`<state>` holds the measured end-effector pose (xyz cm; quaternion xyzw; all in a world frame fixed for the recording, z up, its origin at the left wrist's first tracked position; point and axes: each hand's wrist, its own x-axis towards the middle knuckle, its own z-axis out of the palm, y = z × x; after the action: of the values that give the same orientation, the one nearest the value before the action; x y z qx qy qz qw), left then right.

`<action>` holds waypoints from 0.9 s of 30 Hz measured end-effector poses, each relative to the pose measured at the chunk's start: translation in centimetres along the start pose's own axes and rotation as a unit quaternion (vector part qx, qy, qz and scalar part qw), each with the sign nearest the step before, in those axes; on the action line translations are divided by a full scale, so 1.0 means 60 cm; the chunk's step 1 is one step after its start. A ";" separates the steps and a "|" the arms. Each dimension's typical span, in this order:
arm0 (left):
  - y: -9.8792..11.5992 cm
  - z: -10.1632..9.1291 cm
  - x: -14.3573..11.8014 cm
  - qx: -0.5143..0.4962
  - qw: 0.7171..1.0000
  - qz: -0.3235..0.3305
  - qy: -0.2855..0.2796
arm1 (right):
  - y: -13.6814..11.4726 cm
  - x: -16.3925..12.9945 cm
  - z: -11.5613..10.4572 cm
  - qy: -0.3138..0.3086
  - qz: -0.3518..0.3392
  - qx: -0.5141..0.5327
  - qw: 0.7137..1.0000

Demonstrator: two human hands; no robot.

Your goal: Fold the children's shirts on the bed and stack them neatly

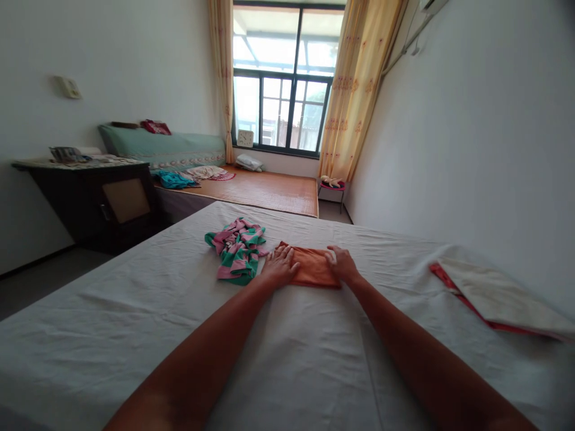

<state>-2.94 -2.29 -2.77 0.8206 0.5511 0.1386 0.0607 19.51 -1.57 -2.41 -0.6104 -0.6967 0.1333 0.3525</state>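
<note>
Fingers (284, 252) of the left hand (278, 269): extended, slightly spread, palm down, resting on the left part of a folded orange cloth (312, 267). Fingers of the right hand (345, 265): bent, at the cloth's upper right edge, touching it; cannot tell whether they pinch the fabric or only press on it. Orange cloth lies flat between the two hands, roughly rectangular, on a white sheet (157, 305). Just left of the left hand: a crumpled pink-and-green garment (240, 248), loosely heaped. Well apart, at far right: a folded white-and-red cloth (498, 296), blurred. Beyond the sheet's far edge: a brown mat (269, 188) below the window (287, 114).
</note>
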 end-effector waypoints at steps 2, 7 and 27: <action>-0.005 0.006 0.003 0.003 1.000 0.012 0.011 | 0.010 -0.001 -0.010 0.012 0.059 0.035 0.998; -0.013 0.013 0.010 0.005 0.997 0.057 0.057 | -0.004 -0.006 -0.009 -0.007 0.229 0.340 0.912; -0.007 0.019 0.024 -0.019 0.986 0.138 0.088 | -0.005 -0.053 -0.248 -0.058 0.121 0.513 0.848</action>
<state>-2.47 -0.72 -3.70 0.8720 0.4333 0.2274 0.0076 29.02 -8.25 7.40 -0.4131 -0.4692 0.5484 0.5554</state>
